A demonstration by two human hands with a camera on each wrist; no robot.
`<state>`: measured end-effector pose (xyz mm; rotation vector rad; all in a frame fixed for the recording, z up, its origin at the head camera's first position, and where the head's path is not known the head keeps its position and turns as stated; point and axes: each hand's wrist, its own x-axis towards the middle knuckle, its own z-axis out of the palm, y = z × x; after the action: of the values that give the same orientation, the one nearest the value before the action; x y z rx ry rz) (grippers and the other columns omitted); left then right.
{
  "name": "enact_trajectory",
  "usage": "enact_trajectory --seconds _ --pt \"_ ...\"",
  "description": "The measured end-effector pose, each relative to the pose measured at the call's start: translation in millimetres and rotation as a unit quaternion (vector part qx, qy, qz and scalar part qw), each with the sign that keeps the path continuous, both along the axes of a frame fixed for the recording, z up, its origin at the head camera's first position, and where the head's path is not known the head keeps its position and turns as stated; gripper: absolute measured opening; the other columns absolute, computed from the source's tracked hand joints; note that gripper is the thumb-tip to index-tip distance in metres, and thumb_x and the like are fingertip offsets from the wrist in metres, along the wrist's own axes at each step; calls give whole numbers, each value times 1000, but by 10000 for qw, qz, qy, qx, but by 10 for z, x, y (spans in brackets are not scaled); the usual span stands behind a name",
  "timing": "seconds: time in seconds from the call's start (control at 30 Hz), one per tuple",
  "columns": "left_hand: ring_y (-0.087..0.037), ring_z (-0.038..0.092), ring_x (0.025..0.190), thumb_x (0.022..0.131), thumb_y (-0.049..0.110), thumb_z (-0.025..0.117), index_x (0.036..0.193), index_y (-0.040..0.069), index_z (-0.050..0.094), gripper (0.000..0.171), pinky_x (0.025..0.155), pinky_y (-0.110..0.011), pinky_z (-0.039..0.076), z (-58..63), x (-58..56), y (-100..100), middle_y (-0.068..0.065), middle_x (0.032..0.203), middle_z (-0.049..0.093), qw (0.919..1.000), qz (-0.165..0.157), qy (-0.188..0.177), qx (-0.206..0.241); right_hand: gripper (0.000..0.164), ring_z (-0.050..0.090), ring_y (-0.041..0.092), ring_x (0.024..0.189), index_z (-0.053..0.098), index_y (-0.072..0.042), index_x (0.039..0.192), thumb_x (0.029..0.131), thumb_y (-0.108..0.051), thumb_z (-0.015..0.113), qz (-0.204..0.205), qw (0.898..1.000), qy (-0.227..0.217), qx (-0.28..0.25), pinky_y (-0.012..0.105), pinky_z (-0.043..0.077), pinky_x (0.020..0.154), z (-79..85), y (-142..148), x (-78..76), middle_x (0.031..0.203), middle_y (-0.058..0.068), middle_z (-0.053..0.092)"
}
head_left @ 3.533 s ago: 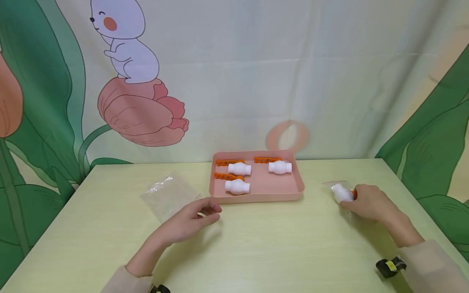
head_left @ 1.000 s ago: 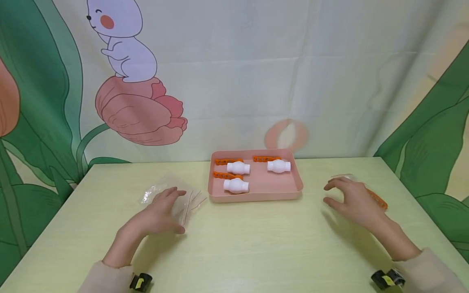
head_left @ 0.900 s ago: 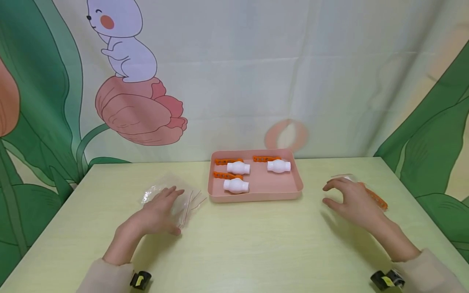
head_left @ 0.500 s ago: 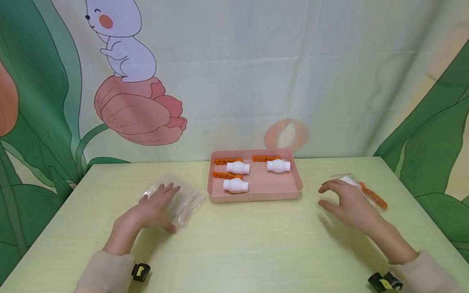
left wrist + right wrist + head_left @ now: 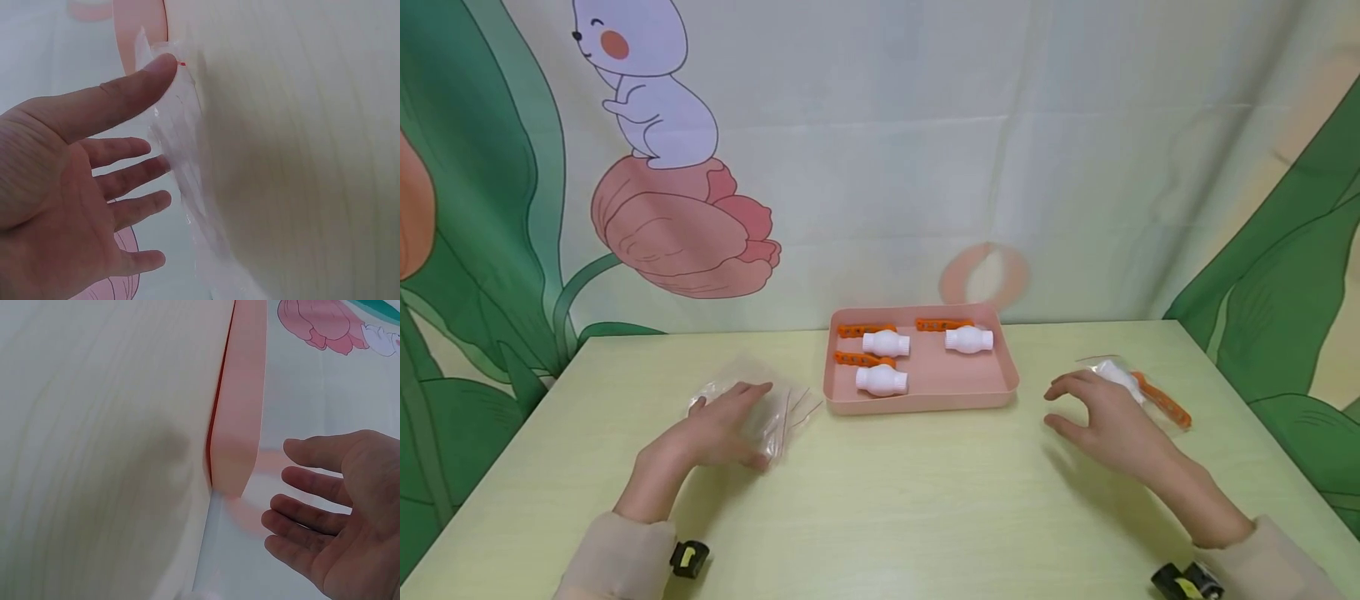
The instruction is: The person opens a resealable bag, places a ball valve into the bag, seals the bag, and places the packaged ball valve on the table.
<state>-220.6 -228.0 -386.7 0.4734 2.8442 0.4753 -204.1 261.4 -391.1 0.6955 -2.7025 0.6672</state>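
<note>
My left hand (image 5: 718, 429) is at the small stack of clear zip bags (image 5: 778, 408), left of the tray. In the left wrist view, its fingers and thumb are spread, with the thumb and fingertips overlapping the clear plastic (image 5: 187, 137). My right hand (image 5: 1112, 425), thumb and fingers apart and holding nothing, hovers on the right side. Just behind it lies a bagged white plastic ball valve (image 5: 1122, 379) with an orange lever handle (image 5: 1163, 402), partly hidden by that hand.
A shallow pink tray (image 5: 955, 383) stands at the back centre against the printed curtain (image 5: 865, 167). Inside are a front-left valve (image 5: 882, 381), a back-left valve (image 5: 886, 343) and a right valve (image 5: 969, 340), all white with orange levers. They rest on a pale wood-grain table (image 5: 910, 500).
Since the oldest frame, my right hand has let go of the bagged valve and edged left. My left hand has moved left onto the bags, and more bags now lie there.
</note>
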Motion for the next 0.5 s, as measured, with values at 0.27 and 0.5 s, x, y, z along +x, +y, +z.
enact_trajectory --seconds 0.27,0.5 --pt "-46 49 129 73 33 94 147 -5 45 97 107 -78 20 4 12 31 -26 140 49 9994 79 309 91 19 66 36 107 72 -6 102 86 -7 82 104 9999 -97 -63 56 52 92 37 -68 47 111 13 71" --pt "-43 47 130 74 33 94 146 -2 49 92 112 -72 19 28 53 82 -23 139 50 9985 179 284 436 18 67 34 107 73 -6 103 87 -8 82 139 9997 -194 -49 54 53 93 56 -119 81 111 12 71"
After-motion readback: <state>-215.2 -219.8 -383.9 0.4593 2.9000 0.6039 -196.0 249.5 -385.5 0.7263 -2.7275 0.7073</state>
